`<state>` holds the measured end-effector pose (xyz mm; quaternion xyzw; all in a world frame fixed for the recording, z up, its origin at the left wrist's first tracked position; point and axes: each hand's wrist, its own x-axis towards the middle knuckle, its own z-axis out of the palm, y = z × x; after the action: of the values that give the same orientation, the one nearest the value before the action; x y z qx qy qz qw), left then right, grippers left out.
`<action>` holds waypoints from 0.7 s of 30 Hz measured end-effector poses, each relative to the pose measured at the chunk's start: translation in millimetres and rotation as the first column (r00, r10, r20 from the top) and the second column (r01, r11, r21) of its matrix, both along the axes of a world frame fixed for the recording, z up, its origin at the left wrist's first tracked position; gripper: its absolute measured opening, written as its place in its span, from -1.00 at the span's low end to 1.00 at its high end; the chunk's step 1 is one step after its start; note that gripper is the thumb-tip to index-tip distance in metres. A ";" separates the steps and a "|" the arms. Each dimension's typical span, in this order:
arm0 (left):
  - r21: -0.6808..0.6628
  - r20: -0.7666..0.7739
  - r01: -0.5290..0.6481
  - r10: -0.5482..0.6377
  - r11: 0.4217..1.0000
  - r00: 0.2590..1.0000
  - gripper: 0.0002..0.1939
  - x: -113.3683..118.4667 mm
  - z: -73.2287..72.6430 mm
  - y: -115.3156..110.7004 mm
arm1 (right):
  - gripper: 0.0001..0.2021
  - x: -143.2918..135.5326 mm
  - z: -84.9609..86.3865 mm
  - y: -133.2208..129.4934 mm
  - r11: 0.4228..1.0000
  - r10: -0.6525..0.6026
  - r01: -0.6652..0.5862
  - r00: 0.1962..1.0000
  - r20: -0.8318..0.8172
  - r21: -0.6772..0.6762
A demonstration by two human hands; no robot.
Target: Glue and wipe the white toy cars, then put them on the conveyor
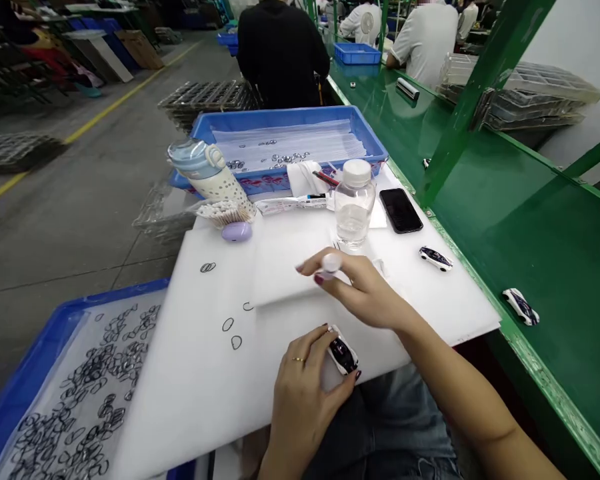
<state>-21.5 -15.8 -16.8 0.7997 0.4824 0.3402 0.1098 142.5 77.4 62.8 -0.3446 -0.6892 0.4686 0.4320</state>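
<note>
White board (195,393) spreads across the middle of the frame, its lower edge above the person's jeans (405,413). Near that edge, at lower centre, lies a toy car (343,353), white with a dark top, pinched end to end between the thumb and fingertips of the left hand (303,387). Just above, at centre, the right hand (365,287) pinches a small white cap (331,263) between thumb and fingers; what is under it is hidden. Thin dark rings (228,325) lie loose on the board's left part. Along its far side stand a tumbler (225,183), cotton swabs (225,212), a purple case (237,232), a clear bottle (354,207) and a black phone (401,211). A blue tray (280,118) sits beyond, upper centre; another blue bin (15,400), full of rings, fills the lower left. Green belt (485,227) runs down the right side, carrying another car (521,307). At the top, a person in black (280,53) sits facing away, people in white at upper right; grey floor (130,160) with a yellow line (100,122) stretches upper left.
</note>
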 end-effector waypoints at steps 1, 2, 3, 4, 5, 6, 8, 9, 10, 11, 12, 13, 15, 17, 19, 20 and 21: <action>-0.009 0.035 -0.003 0.003 1.000 0.999 -0.54 1.7 1.5 0.6 | -0.85 2.3 -4.4 -9.0 1.000 -0.006 0.004 0.993 -0.116 -0.016; -0.024 0.075 -0.005 0.006 1.000 0.997 -0.55 3.1 3.6 1.5 | -0.86 4.1 -10.6 -17.4 0.998 -0.028 0.016 0.980 -0.198 -0.058; -0.050 0.119 -0.009 0.015 0.999 0.993 -0.55 4.5 5.9 2.5 | -0.84 5.4 -17.9 -24.9 0.992 -0.054 0.024 0.969 -0.243 -0.125; -0.084 0.165 -0.015 0.029 0.996 0.986 -0.56 5.7 8.3 3.8 | -0.80 6.1 -25.4 -30.9 0.980 -0.079 0.028 0.964 -0.255 -0.197; -0.121 0.210 -0.029 0.054 0.992 0.976 -0.57 6.9 10.6 5.2 | -0.74 6.2 -31.9 -35.6 0.967 -0.104 0.039 0.962 -0.252 -0.251; -0.159 0.251 -0.048 0.088 0.986 0.964 -0.58 8.0 12.5 6.8 | -0.67 5.8 -36.4 -39.1 0.959 -0.125 0.050 0.958 -0.258 -0.278; -0.234 0.311 -0.087 0.160 0.968 0.937 -0.61 10.1 15.0 9.9 | -0.53 3.5 -37.3 -43.1 0.961 -0.121 0.024 0.931 -0.345 -0.274; -0.265 0.332 -0.100 0.188 0.959 0.924 -0.62 11.0 15.7 11.2 | -0.47 1.8 -33.8 -44.1 0.965 -0.095 -0.018 0.906 -0.413 -0.260; -0.288 0.349 -0.107 0.209 0.952 0.914 -0.64 11.8 16.2 12.3 | -0.42 -0.1 -28.6 -44.6 0.968 -0.062 -0.066 0.874 -0.481 -0.243; -0.305 0.362 -0.110 0.222 0.946 0.905 -0.65 12.4 16.5 13.2 | -0.37 -2.2 -22.5 -44.8 0.965 -0.027 -0.118 0.842 -0.538 -0.233; -0.316 0.372 -0.111 0.231 0.942 0.899 -0.66 12.8 16.7 13.7 | -0.34 -4.5 -16.5 -44.7 0.958 0.000 -0.166 0.815 -0.579 -0.234; -0.323 0.379 -0.111 0.236 0.940 0.895 -0.66 12.9 16.9 14.1 | -0.33 -6.9 -11.4 -44.3 0.948 0.015 -0.203 0.796 -0.605 -0.244; -0.329 0.388 -0.108 0.239 0.938 0.890 -0.67 12.7 17.2 14.6 | -0.32 -11.4 -5.8 -43.3 0.930 0.006 -0.235 0.780 -0.626 -0.283; -0.326 0.396 -0.107 0.238 0.939 0.887 -0.67 12.4 17.3 14.9 | -0.34 -14.9 -6.5 -42.4 0.919 -0.016 -0.238 0.774 -0.633 -0.314; -0.320 0.401 -0.108 0.237 0.941 0.885 -0.66 12.3 17.3 15.2 | -0.39 -16.9 -11.0 -42.0 0.921 -0.029 -0.232 0.760 -0.649 -0.314; -0.318 0.401 -0.109 0.238 0.942 0.885 -0.66 12.3 17.3 15.4 | -0.41 -17.2 -13.5 -42.0 0.923 -0.033 -0.230 0.753 -0.657 -0.310; -0.319 0.400 -0.111 0.240 0.941 0.884 -0.66 12.5 17.2 15.5 | -0.43 -17.2 -15.7 -42.1 0.923 -0.034 -0.231 0.749 -0.662 -0.308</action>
<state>-9.0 -0.3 0.4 0.6319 0.5610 0.4443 0.2977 125.2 35.3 47.2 -0.1960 -0.4098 0.7034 0.5467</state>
